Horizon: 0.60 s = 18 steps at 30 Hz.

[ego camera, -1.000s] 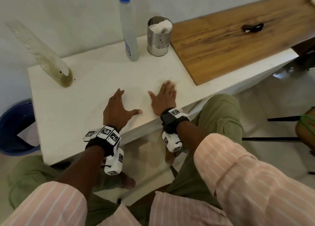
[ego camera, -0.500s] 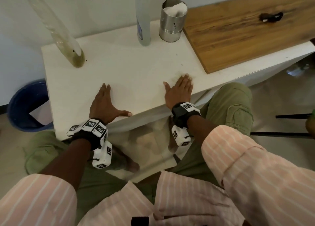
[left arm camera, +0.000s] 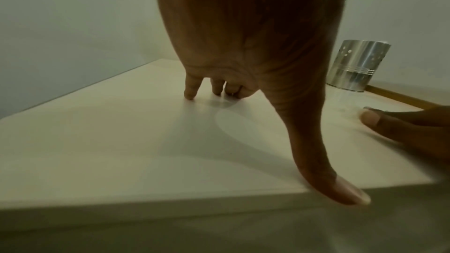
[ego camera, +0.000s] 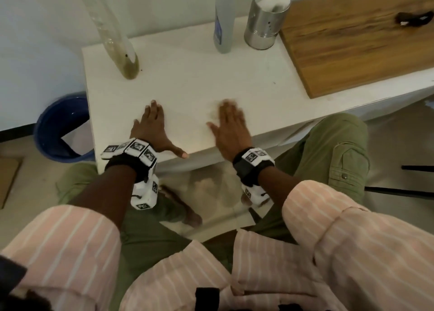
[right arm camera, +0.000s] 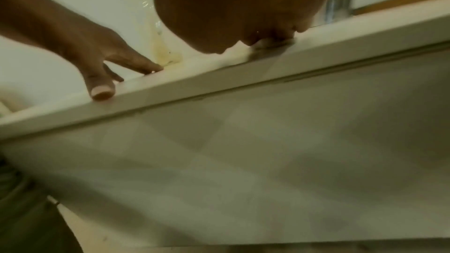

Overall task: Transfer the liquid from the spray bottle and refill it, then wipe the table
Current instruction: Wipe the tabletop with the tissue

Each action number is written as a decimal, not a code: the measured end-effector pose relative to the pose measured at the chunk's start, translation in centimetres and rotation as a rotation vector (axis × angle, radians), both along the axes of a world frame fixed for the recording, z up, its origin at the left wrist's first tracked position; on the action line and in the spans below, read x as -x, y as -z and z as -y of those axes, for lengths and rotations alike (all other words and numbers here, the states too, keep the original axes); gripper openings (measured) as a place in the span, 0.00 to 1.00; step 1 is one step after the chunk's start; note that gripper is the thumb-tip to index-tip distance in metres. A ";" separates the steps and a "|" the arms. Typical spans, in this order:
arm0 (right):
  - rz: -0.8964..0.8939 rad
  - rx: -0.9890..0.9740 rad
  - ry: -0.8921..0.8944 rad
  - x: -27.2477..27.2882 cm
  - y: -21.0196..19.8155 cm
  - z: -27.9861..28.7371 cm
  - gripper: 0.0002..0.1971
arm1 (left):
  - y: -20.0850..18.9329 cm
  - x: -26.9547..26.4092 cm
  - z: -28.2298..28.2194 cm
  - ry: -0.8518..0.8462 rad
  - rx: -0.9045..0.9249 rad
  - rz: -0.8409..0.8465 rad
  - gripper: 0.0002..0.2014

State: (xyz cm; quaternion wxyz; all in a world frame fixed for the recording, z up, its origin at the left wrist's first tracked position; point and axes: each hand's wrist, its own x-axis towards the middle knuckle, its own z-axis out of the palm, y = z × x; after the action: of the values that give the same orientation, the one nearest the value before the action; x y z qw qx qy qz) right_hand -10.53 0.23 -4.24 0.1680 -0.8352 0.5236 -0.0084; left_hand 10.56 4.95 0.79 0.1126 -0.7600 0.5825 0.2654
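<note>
Fingers of both hands lie straight and flat, holding nothing. On the left hand (ego camera: 153, 128) they are close together, pressed on the white rectangular table top (ego camera: 187, 80), with the thumb spread wide to the near edge; the left wrist view shows the fingertips (left arm camera: 189, 95) touching the surface and the thumb tip reaching over the rim. The right hand (ego camera: 231, 128) lies palm down just beside it, thumb out toward the left hand, its fingertips blurred.

At the back of the table stands the clear plastic spray bottle with a blue label (ego camera: 223, 21), upright and well apart from both hands; its top is cut off by the frame. Whether it holds liquid cannot be told. Just to its right stands a shiny steel cylindrical cup with small holes (ego camera: 264, 21), with something crumpled and white showing at its mouth. Near the far left corner stands a tall clear ribbed bottle (ego camera: 115, 38) with a little murky yellowish liquid at the bottom.

A brown wooden board (ego camera: 357, 38) covers the right part of the table, close beside the steel cup, with a small black object (ego camera: 413, 19) lying on it. A blue round bin (ego camera: 50, 132) sits on the floor left of the table. Between the hands and the bottles the surface is bare.
</note>
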 end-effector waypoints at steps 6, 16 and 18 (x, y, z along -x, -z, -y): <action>0.048 -0.055 0.117 -4.7 -0.3 0.0 0.35 | -0.5 0.2 0.2 0.004 -0.033 0.017 0.80; -0.105 0.048 -0.506 -3.7 -0.3 0.8 0.29 | -0.9 -2.6 -0.7 -0.047 0.012 0.007 0.75; -0.100 0.003 -0.180 -3.4 -0.8 3.1 0.31 | -1.0 -2.4 -0.5 -0.042 -0.002 0.023 0.77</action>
State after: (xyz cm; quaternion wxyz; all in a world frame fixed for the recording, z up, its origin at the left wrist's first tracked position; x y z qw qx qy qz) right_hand -7.16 -2.85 -3.46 0.1404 -0.8785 0.4541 0.0474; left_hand 12.98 5.45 1.84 0.1147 -0.7749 0.5649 0.2594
